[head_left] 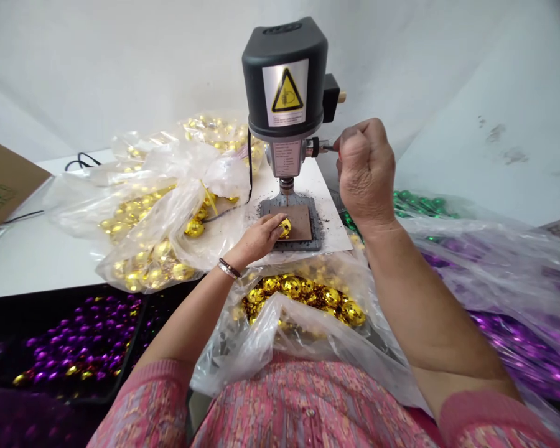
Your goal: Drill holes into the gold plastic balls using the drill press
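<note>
A small bench drill press (285, 81) stands on the white table, a yellow warning triangle on its black head. My right hand (366, 168) is closed around the feed lever (327, 148) at its side. Between the fingers of my left hand (260, 239) is a shiny gold faceted ball (285, 228), at the near edge of the brown board (299, 219) on the drill's base. The drill bit (287, 198) points down above the board, apart from the ball. The far end of the lever is hidden in my right fist.
An open plastic bag of gold balls (303, 289) lies in front of me, with more bagged gold balls (158, 267) on the left. A black tray holds small purple balls (84, 339). Purple (518, 348) and green balls (415, 202) are bagged at right. A cardboard box (7, 186) stands far left.
</note>
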The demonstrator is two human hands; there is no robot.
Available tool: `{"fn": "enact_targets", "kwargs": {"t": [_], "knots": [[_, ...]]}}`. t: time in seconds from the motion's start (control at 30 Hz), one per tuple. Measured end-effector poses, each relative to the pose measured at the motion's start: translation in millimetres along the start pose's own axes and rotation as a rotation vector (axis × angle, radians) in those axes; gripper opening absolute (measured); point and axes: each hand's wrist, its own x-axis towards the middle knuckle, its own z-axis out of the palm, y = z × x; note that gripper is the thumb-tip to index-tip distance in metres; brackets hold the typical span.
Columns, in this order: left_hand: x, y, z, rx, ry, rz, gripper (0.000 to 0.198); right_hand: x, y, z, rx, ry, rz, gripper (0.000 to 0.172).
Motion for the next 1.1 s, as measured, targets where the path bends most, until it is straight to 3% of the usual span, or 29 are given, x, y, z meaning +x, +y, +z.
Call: {"fn": "enact_targets", "kwargs": {"t": [0.23, 0.4, 0.53, 0.83, 1.1], "knots": [[7.2, 12.1, -0.8, -0.164, -0.053, -0.202, 0.049, -0.8, 1.8, -1.9, -0.039, -0.023, -0.023, 0.037], [16.6, 3.3, -0.2, -0.395, 0.136, -0.321, 0.045, -0.8, -6.0, -1.9, 0.003, -0.005, 0.052, 0.033], [30.6, -5.3, 2.8, -0.581, 0.155, -0.391, 0.04, 0.0, -5.8, -2.1, 0.085, -0.019, 0.038, 0.036], [41.9, -6.5, 10.9, -0.232, 0.188, -0.267, 0.052, 0.5, -9.3, -4.3, 0.079, -0.025, 0.025, 0.039], [41.4, 3.5, 18.3, -0.114, 0.154, -0.2, 0.068, -0.7, -8.7, -4.7, 0.03, -0.017, 0.032, 0.037]]}}
